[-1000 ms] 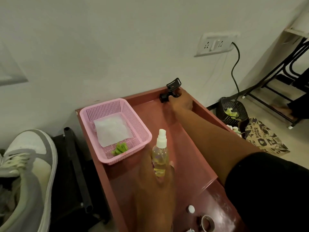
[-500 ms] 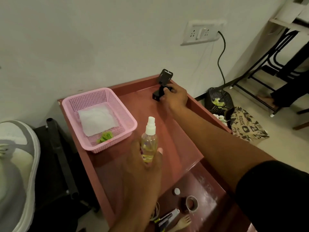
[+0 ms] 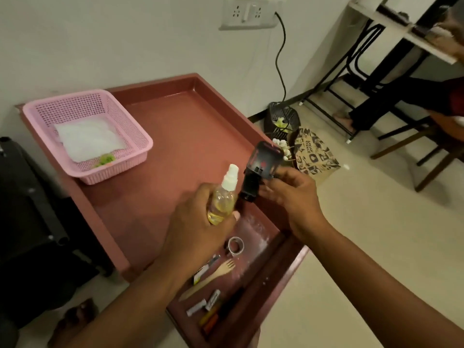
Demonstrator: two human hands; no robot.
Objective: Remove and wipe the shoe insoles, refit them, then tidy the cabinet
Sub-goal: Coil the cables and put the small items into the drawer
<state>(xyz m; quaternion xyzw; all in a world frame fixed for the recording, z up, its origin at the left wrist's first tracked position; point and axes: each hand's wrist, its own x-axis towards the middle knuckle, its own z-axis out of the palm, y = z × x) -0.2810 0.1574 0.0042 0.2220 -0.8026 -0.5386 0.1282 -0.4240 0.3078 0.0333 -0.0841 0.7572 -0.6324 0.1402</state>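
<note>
The left hand [image 3: 198, 222] is wrapped around a spray bottle [image 3: 223, 199] of yellow liquid; the right hand [image 3: 291, 197] pinches a black clip [image 3: 261, 169] at its base, both above the cabinet top's [image 3: 175, 136] five o'clock corner; the pink basket [image 3: 136, 136] sits at ten o'clock; the open drawer [image 3: 251, 297] lies at six o'clock; the clip, loosely held, could slip onto the drawer's clutter; no insoles are visible.

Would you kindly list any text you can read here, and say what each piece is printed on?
None can be read with confidence.
Patterned paper bag: bold lettering, upside down and too distorted to make out.
Small tubes in the open drawer: labels too small and blurred.
Spray bottle: no legible label.
</note>
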